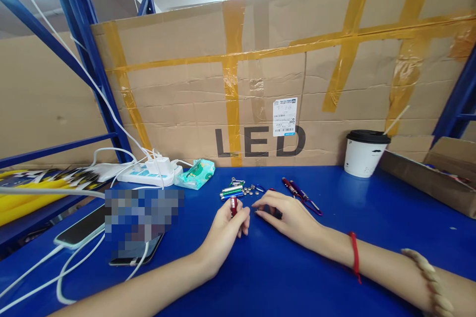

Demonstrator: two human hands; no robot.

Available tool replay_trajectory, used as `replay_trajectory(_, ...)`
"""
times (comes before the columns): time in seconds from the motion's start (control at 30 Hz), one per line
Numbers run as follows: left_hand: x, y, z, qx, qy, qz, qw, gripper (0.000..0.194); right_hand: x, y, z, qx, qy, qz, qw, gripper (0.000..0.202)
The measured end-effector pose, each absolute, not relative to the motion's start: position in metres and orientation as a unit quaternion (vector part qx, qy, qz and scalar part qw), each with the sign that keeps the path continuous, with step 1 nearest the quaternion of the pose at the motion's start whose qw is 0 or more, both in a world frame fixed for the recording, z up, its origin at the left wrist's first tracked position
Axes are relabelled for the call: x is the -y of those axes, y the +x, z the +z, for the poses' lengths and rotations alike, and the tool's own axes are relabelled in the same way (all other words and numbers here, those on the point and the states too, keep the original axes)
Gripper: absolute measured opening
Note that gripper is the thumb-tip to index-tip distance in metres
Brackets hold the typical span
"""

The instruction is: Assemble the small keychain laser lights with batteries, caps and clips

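Observation:
My left hand (226,228) is closed around a small red metal tube (233,206), held upright with its top end showing. To the right of it, my right hand (286,213) is bent over the blue table, thumb and fingertips close together; whatever is between them is too small to make out. Just beyond both hands lie several short metal tubes (232,191) in silver, green and blue. Several small round button cells (250,191) are scattered beside them. Behind the right hand rest a red penlight-like tube (288,185) and a purple one (300,192) with clips.
A cardboard sheet (178,109) stands along the back. At right are a lidded paper cup (362,156) and an open cardboard box (427,178). Leftward lie a power strip (137,174), a green-white packet (196,174), a phone (84,228) and white cables.

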State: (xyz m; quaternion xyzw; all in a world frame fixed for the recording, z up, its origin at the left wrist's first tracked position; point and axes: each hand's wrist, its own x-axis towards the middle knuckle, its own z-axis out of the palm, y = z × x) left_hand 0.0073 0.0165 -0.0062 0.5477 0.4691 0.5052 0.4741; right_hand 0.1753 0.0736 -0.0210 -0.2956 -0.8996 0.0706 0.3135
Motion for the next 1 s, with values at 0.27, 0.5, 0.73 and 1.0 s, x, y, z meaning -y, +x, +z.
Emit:
replay_trajectory(0.27,-0.0125,0.0071,-0.0078,-0.357,0.432,0.530,0.637,0.023,-0.0742,0.1744,-0.0200,0.901,-0.298,0.097,0.300,0.017)
replay_trajectory(0.5,-0.0129,0.0056,-0.0010,-0.327,0.387,0.502,0.701,0.016,-0.0753,0.1759,-0.0233,0.904,-0.284,0.095,0.305,0.017)
replay_trajectory(0.73,-0.0131,0.0043,-0.0032,-0.307,0.377,0.501,0.716,0.016,-0.0760,0.1760,-0.0236,0.904,-0.288,0.100,0.301,0.017)
replay_trajectory(1.0,-0.0151,0.0040,-0.0029,-0.307,0.344,0.504,0.730,0.018,-0.0744,0.1744,-0.0215,0.903,-0.289,0.107,0.301,0.018)
